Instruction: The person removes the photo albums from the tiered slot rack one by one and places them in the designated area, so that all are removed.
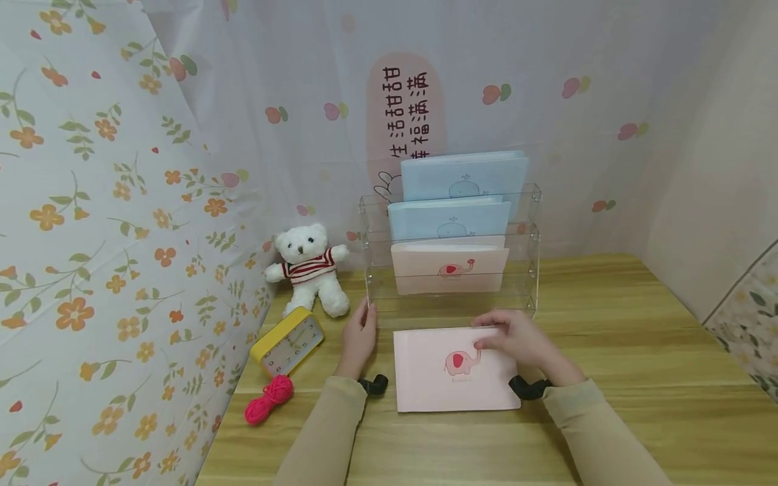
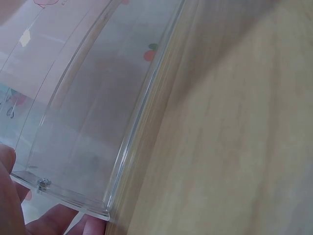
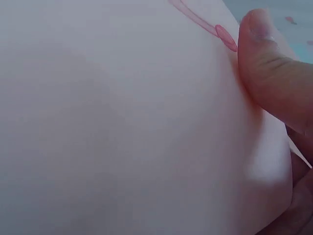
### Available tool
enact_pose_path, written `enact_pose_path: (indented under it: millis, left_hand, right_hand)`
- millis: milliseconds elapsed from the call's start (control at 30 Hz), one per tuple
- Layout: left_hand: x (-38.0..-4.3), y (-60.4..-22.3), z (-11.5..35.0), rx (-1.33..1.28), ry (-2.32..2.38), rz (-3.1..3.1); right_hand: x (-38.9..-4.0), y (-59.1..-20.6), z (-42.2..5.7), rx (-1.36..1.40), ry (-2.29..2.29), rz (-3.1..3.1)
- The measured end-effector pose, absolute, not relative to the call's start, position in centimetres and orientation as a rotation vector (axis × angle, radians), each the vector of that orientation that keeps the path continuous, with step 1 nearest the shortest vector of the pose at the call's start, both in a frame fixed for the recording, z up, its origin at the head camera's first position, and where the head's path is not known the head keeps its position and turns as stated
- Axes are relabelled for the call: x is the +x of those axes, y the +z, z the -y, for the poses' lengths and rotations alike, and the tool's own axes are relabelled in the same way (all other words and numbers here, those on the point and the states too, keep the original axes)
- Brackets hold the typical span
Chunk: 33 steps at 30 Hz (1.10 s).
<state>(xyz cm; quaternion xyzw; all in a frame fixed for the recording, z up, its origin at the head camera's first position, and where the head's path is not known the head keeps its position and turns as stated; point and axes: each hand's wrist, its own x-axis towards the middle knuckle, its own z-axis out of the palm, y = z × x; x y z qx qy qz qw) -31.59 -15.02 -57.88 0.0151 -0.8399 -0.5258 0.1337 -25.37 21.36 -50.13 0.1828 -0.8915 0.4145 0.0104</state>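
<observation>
A clear acrylic rack (image 1: 452, 305) stands on the table against the back curtain. My left hand (image 1: 358, 337) grips its left side low down; in the left wrist view the thumb (image 2: 6, 159) is on one side of the panel and the other fingers are around its edge. My right hand (image 1: 519, 341) holds a pink booklet (image 1: 425, 378) with a red elephant on its cover, thumb on the front and fingers behind the upper right edge. Inside the rack, another pink elephant booklet (image 1: 419, 270) sits in front, with two blue whale booklets (image 1: 419, 219) in the tiers behind.
Left of the rack sits a white teddy bear (image 1: 313, 283) in a striped sweater. A yellow clock (image 1: 288, 341) and a bundle of pink yarn (image 1: 269, 399) lie nearer me. A floral curtain (image 1: 121, 270) borders the left side of the wooden table (image 1: 638, 351).
</observation>
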Motion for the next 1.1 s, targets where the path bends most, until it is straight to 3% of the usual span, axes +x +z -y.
enact_pose_path:
  millis: [667, 1100]
  left_hand:
    - [-33.2, -60.5, 15.7, 0.016, -1.523, 2.412]
    - [-31.0, -57.4, 14.9, 0.033, -1.585, 2.414]
  right_hand:
    - [-25.7, -52.2, -22.0, 0.822, 1.328, 2.916]
    - [-25.7, -52.8, -22.5, 1.107, 1.382, 3.017]
